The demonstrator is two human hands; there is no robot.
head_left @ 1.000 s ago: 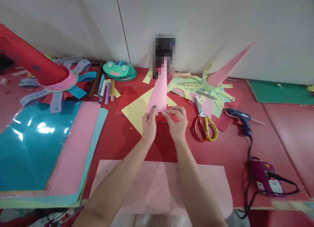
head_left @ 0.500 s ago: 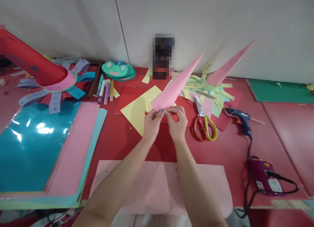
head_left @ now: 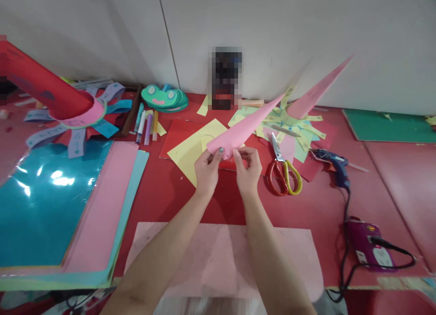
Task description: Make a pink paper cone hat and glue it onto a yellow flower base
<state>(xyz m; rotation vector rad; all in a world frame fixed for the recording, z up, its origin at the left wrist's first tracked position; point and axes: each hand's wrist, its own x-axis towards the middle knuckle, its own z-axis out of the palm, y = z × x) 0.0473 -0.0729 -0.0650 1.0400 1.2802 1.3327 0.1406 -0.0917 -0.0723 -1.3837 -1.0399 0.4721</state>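
Observation:
A pink paper cone (head_left: 247,130) points up and to the right, its wide end toward me. My left hand (head_left: 207,172) pinches the left side of that wide end, thumb on top. The fingers of my right hand (head_left: 248,169) are closed on the right part of the same rim. Under the cone lie a yellow paper sheet (head_left: 187,154) and red paper (head_left: 173,132). Scissors (head_left: 285,175) with one red and one yellow handle rest right of my right hand.
Blue glue gun (head_left: 338,167) at right, its cord near a purple power box (head_left: 369,244). Another pink cone (head_left: 318,90) with yellow strips stands behind. Markers (head_left: 148,128), green frog cutouts (head_left: 163,98), a red paper tube (head_left: 51,88) and stacked sheets (head_left: 98,215) are at left.
The cone's tip has tilted lower, and its wide end has shifted slightly left. My hands have moved a little apart along the rim, which now looks bent between them.

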